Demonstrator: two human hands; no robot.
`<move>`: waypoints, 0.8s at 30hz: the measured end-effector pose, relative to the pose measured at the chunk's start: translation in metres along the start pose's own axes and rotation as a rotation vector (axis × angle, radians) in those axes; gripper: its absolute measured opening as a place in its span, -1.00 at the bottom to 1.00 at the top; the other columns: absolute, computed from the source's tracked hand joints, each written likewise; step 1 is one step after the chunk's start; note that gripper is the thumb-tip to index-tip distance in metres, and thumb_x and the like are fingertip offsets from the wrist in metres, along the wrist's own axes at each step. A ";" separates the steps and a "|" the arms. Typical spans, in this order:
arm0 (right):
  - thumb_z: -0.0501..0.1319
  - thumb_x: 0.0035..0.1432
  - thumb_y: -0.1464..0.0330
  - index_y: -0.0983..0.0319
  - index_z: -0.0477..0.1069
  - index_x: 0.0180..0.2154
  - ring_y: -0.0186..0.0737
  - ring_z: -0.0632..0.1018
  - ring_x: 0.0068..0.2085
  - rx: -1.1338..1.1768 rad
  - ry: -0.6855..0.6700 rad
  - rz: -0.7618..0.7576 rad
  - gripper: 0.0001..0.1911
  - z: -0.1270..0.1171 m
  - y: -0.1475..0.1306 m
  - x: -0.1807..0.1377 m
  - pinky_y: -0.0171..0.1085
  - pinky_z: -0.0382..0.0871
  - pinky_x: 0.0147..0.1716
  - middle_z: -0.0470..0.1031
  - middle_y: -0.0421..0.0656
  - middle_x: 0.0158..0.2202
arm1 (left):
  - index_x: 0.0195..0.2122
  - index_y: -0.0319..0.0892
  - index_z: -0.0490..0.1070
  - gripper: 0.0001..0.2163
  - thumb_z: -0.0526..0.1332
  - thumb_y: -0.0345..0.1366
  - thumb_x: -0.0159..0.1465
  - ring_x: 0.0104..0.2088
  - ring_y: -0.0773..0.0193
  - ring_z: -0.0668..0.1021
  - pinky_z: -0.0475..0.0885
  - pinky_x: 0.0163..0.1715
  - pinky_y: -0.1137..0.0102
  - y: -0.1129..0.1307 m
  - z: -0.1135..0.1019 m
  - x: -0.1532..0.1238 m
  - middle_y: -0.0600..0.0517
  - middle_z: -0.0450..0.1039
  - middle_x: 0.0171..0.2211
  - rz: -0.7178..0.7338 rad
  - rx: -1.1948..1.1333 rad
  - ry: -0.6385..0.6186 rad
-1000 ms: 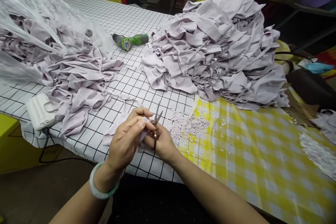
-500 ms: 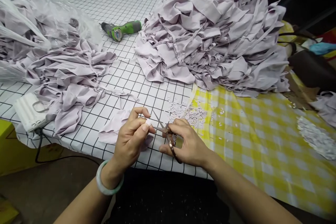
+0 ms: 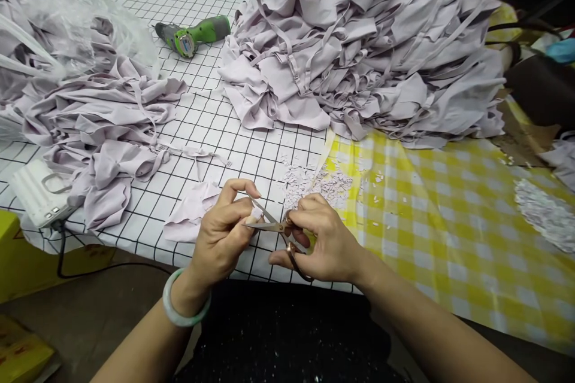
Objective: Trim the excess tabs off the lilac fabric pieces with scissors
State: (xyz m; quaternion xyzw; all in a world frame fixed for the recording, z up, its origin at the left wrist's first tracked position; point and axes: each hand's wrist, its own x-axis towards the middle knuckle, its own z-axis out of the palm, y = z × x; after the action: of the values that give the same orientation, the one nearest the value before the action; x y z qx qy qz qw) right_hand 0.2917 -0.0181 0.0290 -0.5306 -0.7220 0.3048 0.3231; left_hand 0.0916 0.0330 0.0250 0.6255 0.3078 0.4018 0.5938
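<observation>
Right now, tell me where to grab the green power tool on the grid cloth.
Grip the green handle of the power tool, coming down from above. It lies flat on its side, dark nose pointing left. The handle's right end nearly meets the fabric pile, so the top and near sides look freest.

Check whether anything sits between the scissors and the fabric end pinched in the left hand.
Nothing visible does. The right hand holds the scissors, blades open, tips at the end of the lilac fabric piece pinched by the left hand. The left fingertips sit close beside the blades.
</observation>
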 end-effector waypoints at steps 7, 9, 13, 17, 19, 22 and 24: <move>0.40 0.02 0.03 0.17 0.19 -0.59 -0.32 0.28 -0.52 -0.008 -0.010 0.012 -0.49 0.000 0.004 -0.001 -0.18 0.12 -0.28 0.22 -0.33 -0.66 | -0.46 -0.07 0.48 -0.73 0.16 -0.26 0.40 0.05 0.01 0.31 0.30 -0.05 0.16 0.002 0.004 0.005 -0.07 0.30 -0.51 0.043 0.080 -0.050; 0.40 0.03 0.03 0.18 0.20 -0.58 -0.32 0.29 -0.53 -0.001 0.005 0.008 -0.50 0.000 0.004 -0.001 -0.19 0.13 -0.29 0.22 -0.33 -0.66 | -0.43 -0.06 0.51 -0.74 0.15 -0.27 0.41 0.04 0.02 0.31 0.30 -0.03 0.14 0.002 0.005 0.006 -0.07 0.32 -0.50 0.050 0.089 -0.061; 0.39 0.04 0.03 0.17 0.17 -0.60 -0.33 0.28 -0.54 0.012 0.020 0.006 -0.47 -0.001 0.003 0.000 -0.20 0.13 -0.32 0.21 -0.33 -0.66 | -0.35 -0.06 0.57 -0.78 0.17 -0.25 0.40 0.03 0.02 0.34 0.33 -0.04 0.14 0.001 0.006 0.007 -0.08 0.38 -0.47 0.064 0.089 -0.049; 0.37 0.06 0.02 0.17 0.14 -0.62 -0.34 0.25 -0.55 0.009 0.013 0.016 -0.45 -0.001 0.002 0.002 -0.20 0.13 -0.34 0.20 -0.33 -0.67 | -0.34 -0.05 0.60 -0.77 0.18 -0.23 0.40 0.03 0.00 0.36 0.33 -0.05 0.13 0.002 0.007 0.007 -0.09 0.42 -0.48 0.060 0.094 -0.046; 0.37 0.06 0.02 0.18 0.14 -0.62 -0.35 0.25 -0.56 0.006 0.018 0.018 -0.45 -0.001 0.003 0.001 -0.21 0.13 -0.34 0.20 -0.33 -0.68 | -0.36 -0.06 0.60 -0.76 0.18 -0.23 0.40 0.02 0.00 0.36 0.33 -0.05 0.13 0.002 0.007 0.007 -0.09 0.42 -0.49 0.060 0.100 -0.052; 0.37 0.08 0.03 0.19 0.15 -0.61 -0.37 0.26 -0.56 0.010 0.031 0.014 -0.45 0.001 0.006 -0.001 -0.22 0.14 -0.33 0.22 -0.34 -0.68 | -0.37 -0.07 0.58 -0.76 0.17 -0.26 0.40 0.01 0.02 0.36 0.33 -0.06 0.14 0.000 0.008 0.009 -0.08 0.41 -0.50 0.078 0.113 -0.066; 0.36 0.09 0.02 0.19 0.16 -0.61 -0.38 0.26 -0.57 0.013 0.043 0.015 -0.46 0.001 0.008 -0.003 -0.23 0.15 -0.33 0.22 -0.35 -0.68 | -0.35 -0.07 0.56 -0.77 0.15 -0.30 0.40 0.02 0.02 0.36 0.33 -0.05 0.14 -0.002 0.009 0.011 -0.07 0.40 -0.50 0.092 0.123 -0.084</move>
State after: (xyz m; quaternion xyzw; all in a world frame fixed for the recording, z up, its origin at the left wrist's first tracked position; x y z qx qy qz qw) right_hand 0.2961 -0.0192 0.0218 -0.5403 -0.7089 0.3004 0.3395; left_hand 0.1048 0.0385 0.0250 0.6903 0.2778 0.3825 0.5477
